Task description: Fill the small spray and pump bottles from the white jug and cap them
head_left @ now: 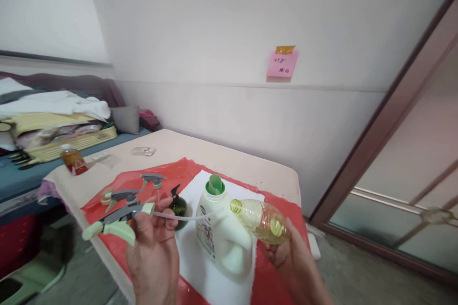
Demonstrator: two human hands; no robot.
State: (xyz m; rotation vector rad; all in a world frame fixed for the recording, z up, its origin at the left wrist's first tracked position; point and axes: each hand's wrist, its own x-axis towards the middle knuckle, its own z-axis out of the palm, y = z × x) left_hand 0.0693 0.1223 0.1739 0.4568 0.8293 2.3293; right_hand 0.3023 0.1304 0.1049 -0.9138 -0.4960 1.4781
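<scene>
- Sprayer: green trigger head with tube, gripped in left hand.
- Bottle: clear, lying sideways, held in right hand.
- Jug: white, on tabletop between hands.

Spray head in left hand: pale green trigger, grey top, clear tube. Small bottle in right hand: clear yellowish plastic, green-tinted neck. Jug: white, green cap, red-printed label. Pump bottle: dark green, black pump. Surface: beige. Sheet: red. Cloth: white. Second spray head: grey. Bottle at far edge: amber, red label. Wall note: pink, orange tape.
</scene>
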